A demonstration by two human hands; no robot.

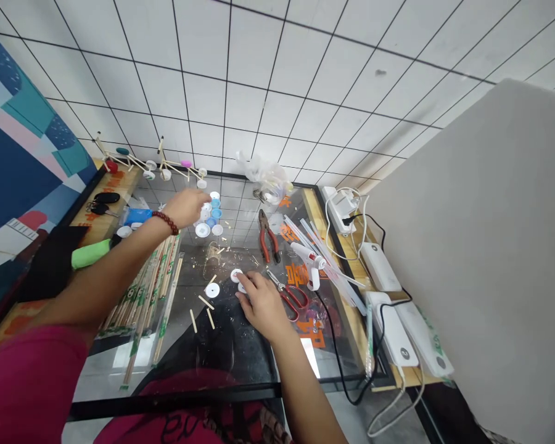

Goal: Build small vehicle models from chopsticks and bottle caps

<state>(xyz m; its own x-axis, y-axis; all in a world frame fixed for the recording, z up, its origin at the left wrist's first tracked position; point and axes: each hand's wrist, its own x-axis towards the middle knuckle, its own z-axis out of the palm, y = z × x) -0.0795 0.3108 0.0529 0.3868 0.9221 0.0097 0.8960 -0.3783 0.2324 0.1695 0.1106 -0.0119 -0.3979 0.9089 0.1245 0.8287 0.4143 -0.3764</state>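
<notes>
My left hand [185, 208] reaches over a cluster of white and blue bottle caps [211, 216], fingers bent together at the cluster's left edge. What its fingertips hold, if anything, is hidden. Lower down, my right hand [263, 305] pinches a white bottle cap [241, 288], mostly covered by the thumb and fingers. Just beyond it lies another white cap [235, 275] with a reddish mark. A white cap with a centre hole [212, 290] rests to the left, near short cut wooden sticks [211, 319].
Right of centre lie pliers [269, 237], red-handled scissors [291, 296], a white glue gun [309, 264] and clear glue sticks [333, 265]. Wrapped chopsticks [143, 290] lie left. Stick-and-cap models [176, 166] stand along the back. Power strips [391, 330] and cables line the right edge.
</notes>
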